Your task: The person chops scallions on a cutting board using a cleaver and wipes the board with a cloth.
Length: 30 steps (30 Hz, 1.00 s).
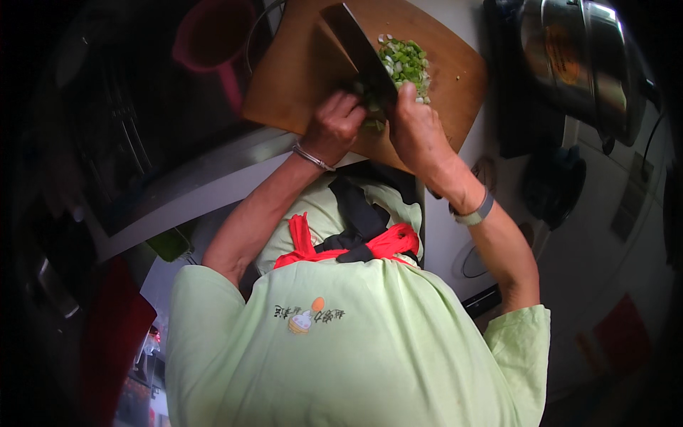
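Note:
My right hand (419, 131) is closed on the handle end of a broad cleaver (363, 58), whose dark blade slants up and left over a wooden cutting board (453, 58). Chopped scallions (408, 61) lie in a heap on the board, right of the blade. My left hand (339, 120), fingers curled, is on the board's near part, left of the cleaver. A few green pieces (373, 125) show between my hands. Whatever the left fingertips touch is dark and blurred, so their hold cannot be made out.
Left of the board, a pink plastic dipper (213, 66) lies over the dark sink area (133, 101). A shiny metal pot (581, 64) stands at the upper right. The counter edge (213, 195) runs close in front of my body. A dark round object (554, 184) is at the right.

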Motion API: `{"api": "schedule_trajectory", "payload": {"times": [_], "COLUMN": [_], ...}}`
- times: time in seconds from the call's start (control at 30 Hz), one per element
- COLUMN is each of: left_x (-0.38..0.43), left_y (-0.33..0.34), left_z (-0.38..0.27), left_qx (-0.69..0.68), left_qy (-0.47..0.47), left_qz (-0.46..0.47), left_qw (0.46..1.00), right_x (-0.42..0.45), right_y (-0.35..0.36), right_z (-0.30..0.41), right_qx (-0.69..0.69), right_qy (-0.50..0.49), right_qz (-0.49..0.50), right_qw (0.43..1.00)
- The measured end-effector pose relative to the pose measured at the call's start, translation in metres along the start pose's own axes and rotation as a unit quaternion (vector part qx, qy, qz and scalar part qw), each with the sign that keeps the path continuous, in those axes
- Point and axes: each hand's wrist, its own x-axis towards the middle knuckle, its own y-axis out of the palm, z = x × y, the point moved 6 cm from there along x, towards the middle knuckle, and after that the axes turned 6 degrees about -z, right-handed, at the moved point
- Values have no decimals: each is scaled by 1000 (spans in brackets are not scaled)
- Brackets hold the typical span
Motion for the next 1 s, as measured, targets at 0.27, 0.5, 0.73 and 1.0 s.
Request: {"api": "schedule_trajectory", "payload": {"times": [0.27, 0.5, 0.73, 1.0], "left_x": [-1, -6, 2, -3], "left_y": [-2, -4, -2, -1], "left_z": [2, -2, 1, -1], "left_qx": [-1, 15, -7, 2], "left_qy": [7, 5, 13, -12], "left_qz": [-25, -21, -38, -23], "left_qw": [1000, 1000, 999, 1000], "right_x": [-4, -35, 22, -33], "right_y": [-43, -14, -15, -18], "right_z": [14, 9, 4, 4], "right_qx": [70, -6, 59, 10], "right_qy": [-144, 25, -81, 18], "right_qz": [-45, 39, -51, 29], "right_qw": [986, 999, 994, 999]}}
